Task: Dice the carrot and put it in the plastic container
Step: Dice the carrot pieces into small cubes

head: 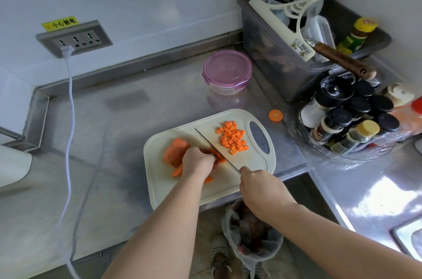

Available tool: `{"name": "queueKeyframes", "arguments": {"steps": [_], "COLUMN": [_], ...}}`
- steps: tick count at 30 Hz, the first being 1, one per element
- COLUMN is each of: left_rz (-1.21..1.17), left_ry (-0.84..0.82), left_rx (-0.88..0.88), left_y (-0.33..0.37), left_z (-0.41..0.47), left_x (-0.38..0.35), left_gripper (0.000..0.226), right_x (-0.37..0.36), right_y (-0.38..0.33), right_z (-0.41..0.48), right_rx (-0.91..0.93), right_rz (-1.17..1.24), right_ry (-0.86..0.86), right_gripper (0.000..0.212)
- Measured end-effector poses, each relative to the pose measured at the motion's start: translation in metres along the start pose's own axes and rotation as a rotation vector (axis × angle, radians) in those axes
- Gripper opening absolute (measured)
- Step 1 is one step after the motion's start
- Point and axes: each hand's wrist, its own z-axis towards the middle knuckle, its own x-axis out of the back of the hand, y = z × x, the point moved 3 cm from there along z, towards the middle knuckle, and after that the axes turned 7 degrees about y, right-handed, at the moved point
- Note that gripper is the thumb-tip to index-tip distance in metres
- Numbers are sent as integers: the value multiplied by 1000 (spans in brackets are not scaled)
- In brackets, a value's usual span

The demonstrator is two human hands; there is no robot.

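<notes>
On the cream cutting board (239, 176) my left hand (197, 162) holds down carrot strips under curled fingers, right against the knife blade (210, 144). My right hand (262, 185) grips the knife handle at the board's near right edge. A large carrot chunk (174, 151) lies left of my left hand, with thin slices beneath it. A pile of diced carrot (233, 137) sits on the board's far right. The plastic container (227, 72), with a purple lid closed on it, stands behind the board.
One round carrot slice (275, 115) lies on the steel counter beside the board. A grey bin of utensils (296, 39) and a rack of spice jars (349, 116) stand at the right. A white cable (68, 141) crosses the counter at left. A waste bin (251, 233) sits below.
</notes>
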Motion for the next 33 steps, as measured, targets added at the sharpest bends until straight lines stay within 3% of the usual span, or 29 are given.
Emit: {"name": "queueKeyframes", "arguments": {"steps": [26,33], "left_rz": [-20,-60], "left_ry": [-15,-43], "left_rx": [46,5], "left_y": [-4,-4], "left_z": [7,4], "left_x": [-2,-3], "left_gripper": [16,24], "right_x": [-6,1], "right_y": [4,6], "right_z": [17,21], "right_rx": [-18,-33], "right_rz": [-120,-22], "right_ry": [-116,-21], "right_gripper": [31,19]}}
